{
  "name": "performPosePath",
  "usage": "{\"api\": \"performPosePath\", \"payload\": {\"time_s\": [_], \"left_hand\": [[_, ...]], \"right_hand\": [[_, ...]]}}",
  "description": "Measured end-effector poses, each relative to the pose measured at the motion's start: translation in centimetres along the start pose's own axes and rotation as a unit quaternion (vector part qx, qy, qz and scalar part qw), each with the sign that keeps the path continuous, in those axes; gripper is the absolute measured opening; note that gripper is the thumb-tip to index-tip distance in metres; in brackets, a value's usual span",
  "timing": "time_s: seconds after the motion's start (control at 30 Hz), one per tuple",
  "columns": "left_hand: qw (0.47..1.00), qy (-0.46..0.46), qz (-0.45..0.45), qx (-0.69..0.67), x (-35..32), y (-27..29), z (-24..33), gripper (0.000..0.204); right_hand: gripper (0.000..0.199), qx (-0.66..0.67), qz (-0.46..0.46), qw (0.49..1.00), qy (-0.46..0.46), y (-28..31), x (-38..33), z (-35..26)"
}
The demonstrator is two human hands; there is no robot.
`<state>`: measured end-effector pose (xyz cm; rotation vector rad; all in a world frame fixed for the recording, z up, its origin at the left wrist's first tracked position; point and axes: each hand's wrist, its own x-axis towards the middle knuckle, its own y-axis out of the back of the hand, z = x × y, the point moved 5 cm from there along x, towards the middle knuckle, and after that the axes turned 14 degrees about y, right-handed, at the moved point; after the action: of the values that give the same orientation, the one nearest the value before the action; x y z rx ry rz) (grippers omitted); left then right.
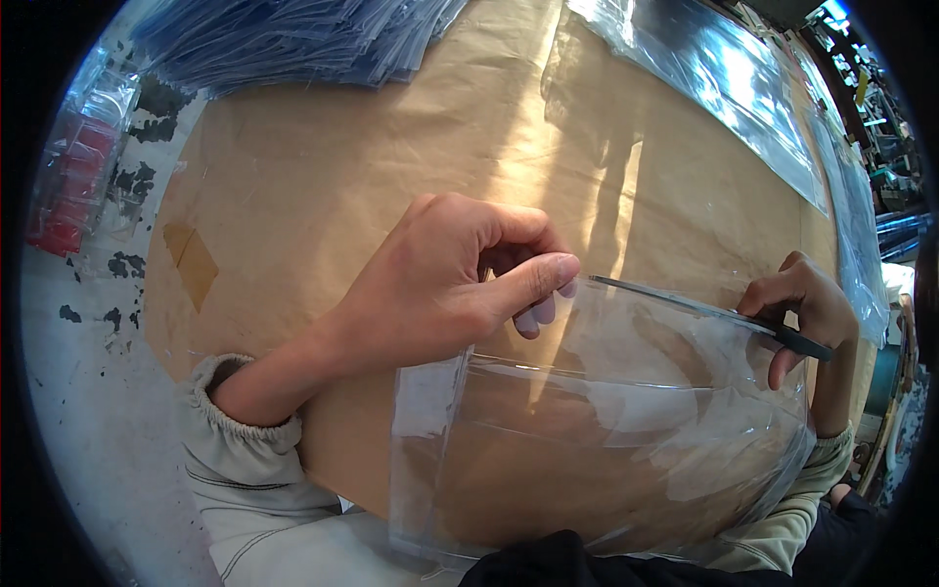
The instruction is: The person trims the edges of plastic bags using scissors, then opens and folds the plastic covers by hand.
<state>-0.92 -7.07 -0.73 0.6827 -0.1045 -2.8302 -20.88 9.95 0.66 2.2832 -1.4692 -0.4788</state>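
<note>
We have left hand (pixel 455 269) apparently pinching the clear plastic sleeve (pixel 626 411) at its edge, presumably steadying it, while right hand (pixel 810 298) grips a black-handled blade (pixel 699 304), tip just beside left hand.

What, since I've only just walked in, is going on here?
Someone is working with clear plastic at a brown table. The right hand holds a dark-handled tool by the plastic's far edge. The left hand is near the tool's tip, thumb and forefinger together; whether they pinch anything is unclear. A bluish pile lies farther back, leftward.
</note>
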Motion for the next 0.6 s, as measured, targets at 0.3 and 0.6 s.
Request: {"api": "performPosePath", "payload": {"time_s": [0.3, 0.6], "left_hand": [[1.000, -0.001, 0.006, -0.005, -0.20, 0.13, 0.06, 0.015], [1.000, -0.003, -0.002, -0.012, -0.21, -0.01, 0.01, 0.015]], "right_hand": [[0.053, -0.017, -0.009, 1.000, -0.010, -0.03, 0.37, -0.28], [0.055, -0.053, -0.012, 0.999, 0.004, -0.10, 0.01, -0.24]]}}
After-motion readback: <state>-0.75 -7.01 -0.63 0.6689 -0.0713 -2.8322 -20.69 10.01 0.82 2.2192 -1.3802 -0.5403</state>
